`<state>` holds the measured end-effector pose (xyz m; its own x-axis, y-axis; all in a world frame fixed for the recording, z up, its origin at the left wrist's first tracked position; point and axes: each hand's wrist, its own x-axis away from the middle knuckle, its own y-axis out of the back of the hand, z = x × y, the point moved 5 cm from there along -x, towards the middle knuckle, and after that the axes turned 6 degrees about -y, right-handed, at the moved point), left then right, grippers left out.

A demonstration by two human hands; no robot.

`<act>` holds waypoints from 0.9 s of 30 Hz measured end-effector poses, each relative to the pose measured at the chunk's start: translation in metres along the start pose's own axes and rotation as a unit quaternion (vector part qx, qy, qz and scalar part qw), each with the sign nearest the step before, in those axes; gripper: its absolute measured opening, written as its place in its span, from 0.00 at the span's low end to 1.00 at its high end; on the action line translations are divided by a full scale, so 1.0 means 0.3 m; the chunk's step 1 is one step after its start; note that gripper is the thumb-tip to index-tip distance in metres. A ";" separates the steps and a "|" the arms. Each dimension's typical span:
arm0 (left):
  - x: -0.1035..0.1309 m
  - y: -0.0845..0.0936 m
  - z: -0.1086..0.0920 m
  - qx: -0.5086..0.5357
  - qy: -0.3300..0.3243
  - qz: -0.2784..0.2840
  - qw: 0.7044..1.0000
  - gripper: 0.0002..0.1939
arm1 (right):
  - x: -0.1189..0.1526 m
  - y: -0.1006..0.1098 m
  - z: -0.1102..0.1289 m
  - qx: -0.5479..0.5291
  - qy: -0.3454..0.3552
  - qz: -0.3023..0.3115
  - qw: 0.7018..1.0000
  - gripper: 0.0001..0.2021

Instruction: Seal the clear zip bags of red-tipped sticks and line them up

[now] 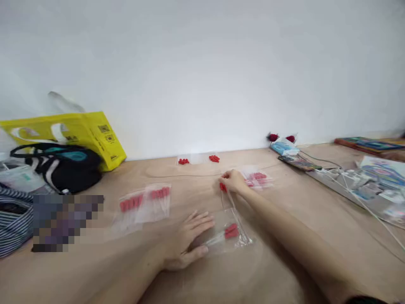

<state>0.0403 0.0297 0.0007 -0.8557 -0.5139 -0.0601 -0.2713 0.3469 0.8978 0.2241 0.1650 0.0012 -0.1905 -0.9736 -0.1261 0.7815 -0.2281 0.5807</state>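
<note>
Red-capped clear tubes are what we see under both hands on the pale wooden table (284,219). Our left hand (186,242) lies flat near the table's near edge, fingers spread apart and palm down, pressing on the edge of a clear plastic bag (226,240) that holds a few of the red-capped tubes (230,231). Our right hand (233,181) reaches farther toward the middle of the table, its fingertips pinched together on the red end of a thin tube (224,188) whose clear shaft runs back down toward the bag.

Just beyond the right hand lies another filled bag (257,178) with red pieces inside. To the left of the left hand, two more flat bags of tubes (145,204) rest side by side. Along the far edge, against the white wall, we note two small clusters of loose red caps (198,159).

At the far left corner stand a yellow carrier bag (91,135) and a black striped bag (63,166); the exact contact between them is unclear. Toward the right edge lie a dark phone (299,164), thin cables and printed sheets (376,181).
</note>
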 end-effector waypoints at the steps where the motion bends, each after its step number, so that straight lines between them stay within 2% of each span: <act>1: 0.003 0.003 0.000 0.003 -0.009 0.003 1.000 0.25 | 0.004 0.030 -0.006 -0.003 0.009 0.005 1.000 0.05; 4: 0.014 0.009 0.003 0.011 -0.026 0.005 1.000 0.26 | 0.027 0.121 -0.034 -0.056 0.024 0.010 0.998 0.09; 6: 0.020 0.008 0.007 0.014 -0.030 0.001 0.999 0.27 | 0.057 0.173 -0.068 -0.167 0.030 0.005 0.985 0.12; 10: 0.034 -0.005 0.021 0.017 -0.020 -0.013 1.000 0.27 | 0.131 0.220 -0.159 -0.298 0.006 -0.035 0.954 0.18; 16: 0.055 -0.026 0.065 0.016 0.035 -0.038 0.999 0.26 | 0.188 0.161 -0.228 -0.353 -0.041 -0.048 0.933 0.20; 22: 0.047 -0.037 0.083 0.012 0.025 -0.043 0.999 0.28 | 0.208 0.110 -0.259 -0.412 -0.112 -0.024 0.904 0.21; 24: 0.044 -0.038 0.083 0.013 0.026 -0.038 0.999 0.29 | 0.226 0.094 -0.256 -0.431 -0.127 0.008 0.893 0.21; 27: 0.041 -0.033 0.077 0.012 0.039 -0.031 0.999 0.29 | 0.261 0.070 -0.229 -0.435 -0.127 0.091 0.887 0.19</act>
<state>0.0222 0.0381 -0.0190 -0.8003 -0.5941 -0.0813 -0.3343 0.3296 0.8830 0.2663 0.0833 -0.0517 -0.0560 -0.9863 0.1552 0.9548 -0.0984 -0.2806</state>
